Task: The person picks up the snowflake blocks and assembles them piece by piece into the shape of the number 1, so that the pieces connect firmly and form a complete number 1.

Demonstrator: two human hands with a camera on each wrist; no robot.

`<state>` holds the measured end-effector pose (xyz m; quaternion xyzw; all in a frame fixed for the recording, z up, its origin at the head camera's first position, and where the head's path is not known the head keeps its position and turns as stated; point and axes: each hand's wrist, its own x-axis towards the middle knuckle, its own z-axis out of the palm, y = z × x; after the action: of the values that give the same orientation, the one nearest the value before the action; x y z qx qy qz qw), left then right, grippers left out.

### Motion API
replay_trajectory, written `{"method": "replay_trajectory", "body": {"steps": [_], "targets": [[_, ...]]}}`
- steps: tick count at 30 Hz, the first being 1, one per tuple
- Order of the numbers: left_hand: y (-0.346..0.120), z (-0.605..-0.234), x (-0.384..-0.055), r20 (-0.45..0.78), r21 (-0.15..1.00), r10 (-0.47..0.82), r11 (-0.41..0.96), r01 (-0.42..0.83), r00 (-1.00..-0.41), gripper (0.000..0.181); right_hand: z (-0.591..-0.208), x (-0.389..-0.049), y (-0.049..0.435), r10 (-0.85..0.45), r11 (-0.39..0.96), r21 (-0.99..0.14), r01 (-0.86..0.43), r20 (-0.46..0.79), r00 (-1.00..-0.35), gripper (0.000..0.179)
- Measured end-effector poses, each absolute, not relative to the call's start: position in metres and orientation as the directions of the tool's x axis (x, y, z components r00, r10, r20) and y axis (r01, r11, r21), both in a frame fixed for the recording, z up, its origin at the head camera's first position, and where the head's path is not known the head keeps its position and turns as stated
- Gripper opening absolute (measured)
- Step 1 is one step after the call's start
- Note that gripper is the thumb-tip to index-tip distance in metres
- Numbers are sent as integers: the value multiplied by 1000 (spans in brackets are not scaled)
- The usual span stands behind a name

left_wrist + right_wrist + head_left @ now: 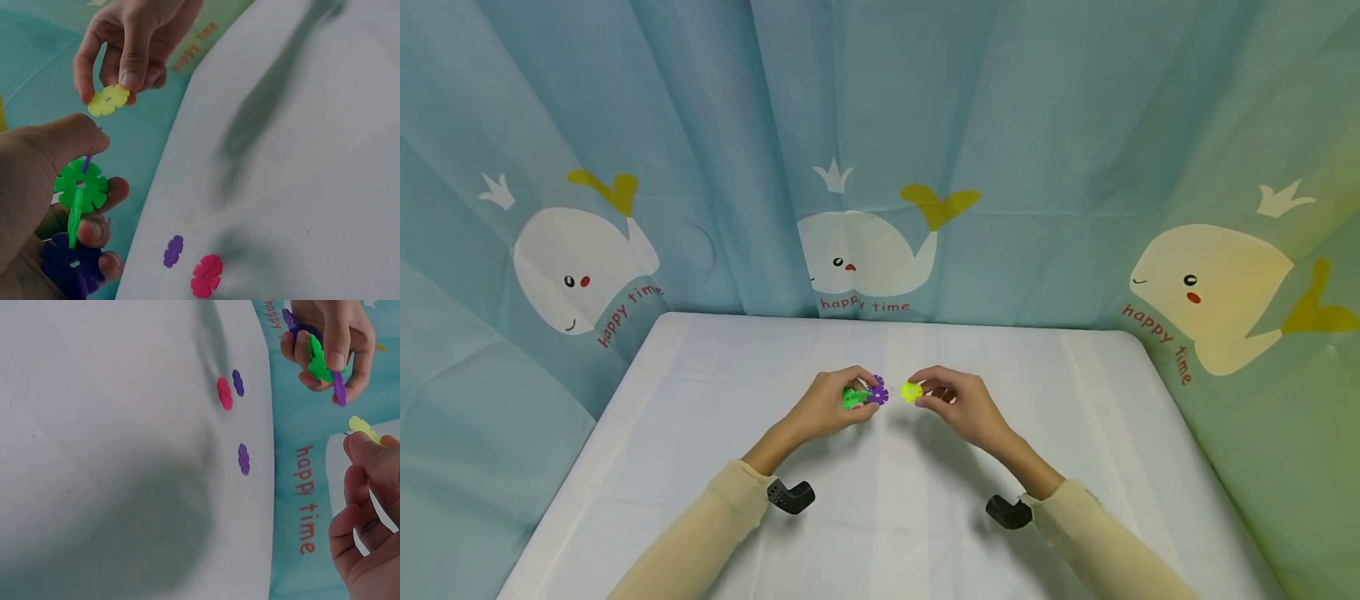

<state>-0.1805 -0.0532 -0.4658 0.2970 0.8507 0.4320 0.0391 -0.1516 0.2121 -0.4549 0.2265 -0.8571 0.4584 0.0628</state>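
Observation:
Thumb and fingers of my left hand (827,408) grip a joined cluster of notched, flower-shaped plastic discs. A green disc (95,187) stands in its middle, with a purple disc (339,389) jutting from the fingertips. Deeper in the palm sits a dark purple disc (57,262), partly covered by fingers. Facing it, my right hand (970,408) pinches a single yellow disc (912,392) by its edge. A small gap separates the yellow disc from the purple one. Both hands are raised over the white table (715,517).
In the right wrist view, a pink disc (225,394) and two purple discs, one nearer (244,459) and one beside the pink (238,382), lie on the table. A blue whale-print curtain (1037,125) hangs along the table's far edge and sides.

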Motion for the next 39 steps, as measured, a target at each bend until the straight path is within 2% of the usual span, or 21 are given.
{"method": "replay_trajectory", "body": {"steps": [21,39], "targets": [[-49,-459,-179,155,812,555,399,425,-817,24,-468,-148,200,-359,443,-709,-549,421,-833,29],[-49,-462,-178,69,834,546,427,348,-835,23,-468,-148,198,-371,395,-753,-526,393,-841,29]]}}
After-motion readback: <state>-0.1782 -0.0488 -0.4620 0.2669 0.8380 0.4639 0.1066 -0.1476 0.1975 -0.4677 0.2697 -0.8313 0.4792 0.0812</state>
